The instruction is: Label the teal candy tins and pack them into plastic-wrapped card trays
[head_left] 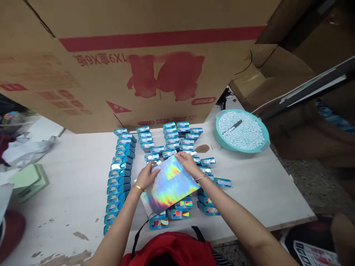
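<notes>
A shiny rainbow-coloured holographic sheet (172, 184) lies tilted in front of me, above rows of small blue cases. My left hand (146, 176) grips its left edge, thumb on top. At its upper corner, my right hand (188, 163) pinches the sheet with closed fingers. Beneath and around it stand several blue cases (121, 173) with shiny labels, one long column on the left and looser rows in the middle and right. The sheet hides some of them.
A large cardboard box (97, 81) stands along the table's back. To the right sits a turquoise basin (235, 148) of small white pellets with a dark-handled tool (235, 125) on them. A pale green scale-like device (29, 181) is at left on the white table (80, 177).
</notes>
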`<state>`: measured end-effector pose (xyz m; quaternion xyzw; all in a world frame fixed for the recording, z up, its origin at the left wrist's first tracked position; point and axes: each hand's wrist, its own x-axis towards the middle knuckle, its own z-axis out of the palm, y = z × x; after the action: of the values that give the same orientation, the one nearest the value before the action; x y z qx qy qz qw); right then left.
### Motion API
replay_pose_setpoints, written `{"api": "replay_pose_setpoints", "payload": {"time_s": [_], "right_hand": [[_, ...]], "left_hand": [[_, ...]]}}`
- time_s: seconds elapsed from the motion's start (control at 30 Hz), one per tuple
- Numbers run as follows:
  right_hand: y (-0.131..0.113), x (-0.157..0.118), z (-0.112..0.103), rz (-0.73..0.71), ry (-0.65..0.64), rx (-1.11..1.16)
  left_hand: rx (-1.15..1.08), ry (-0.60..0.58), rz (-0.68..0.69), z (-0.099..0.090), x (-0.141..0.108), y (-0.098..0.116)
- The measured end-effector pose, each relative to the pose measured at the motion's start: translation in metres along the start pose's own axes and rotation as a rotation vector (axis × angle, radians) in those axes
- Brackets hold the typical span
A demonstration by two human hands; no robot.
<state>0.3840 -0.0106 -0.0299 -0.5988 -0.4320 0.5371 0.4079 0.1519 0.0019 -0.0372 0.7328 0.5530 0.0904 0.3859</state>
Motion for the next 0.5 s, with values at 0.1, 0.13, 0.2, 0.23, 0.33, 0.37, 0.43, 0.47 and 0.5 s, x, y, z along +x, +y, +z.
{"api": "replay_pose_setpoints", "payload": {"time_s": [0.1,0.13,0.2,0.23,0.33,0.37,0.43,0.47,0.5], "right_hand": [[0.007,0.001,0.002,-0.022,0.026,-0.024],[0.008,0.002,0.001,-0.032,0.026,-0.035],[0.009,0.003,-0.001,-0.047,0.024,-0.046],[0.009,0.004,-0.002,-0.049,0.021,-0.046],[0.009,0.008,-0.002,-0.044,0.023,-0.031],[0.010,0.009,-0.001,-0.034,0.024,-0.020],[0.011,0.012,0.000,-0.006,0.029,0.011],[0.013,0.014,0.001,0.009,0.034,0.025],[0.015,0.015,0.001,0.022,0.041,0.037]], "left_hand": [[0.181,0.115,0.067,0.011,0.013,0.014],[0.207,0.167,0.113,0.013,0.017,0.020],[0.199,0.224,0.229,0.018,0.027,0.037],[0.189,0.223,0.284,0.020,0.032,0.045],[0.255,0.208,0.341,0.027,0.045,0.068],[0.304,0.213,0.335,0.030,0.049,0.073],[0.394,0.232,0.324,0.035,0.052,0.078],[0.427,0.241,0.326,0.038,0.053,0.080],[0.452,0.249,0.333,0.040,0.053,0.080]]}}
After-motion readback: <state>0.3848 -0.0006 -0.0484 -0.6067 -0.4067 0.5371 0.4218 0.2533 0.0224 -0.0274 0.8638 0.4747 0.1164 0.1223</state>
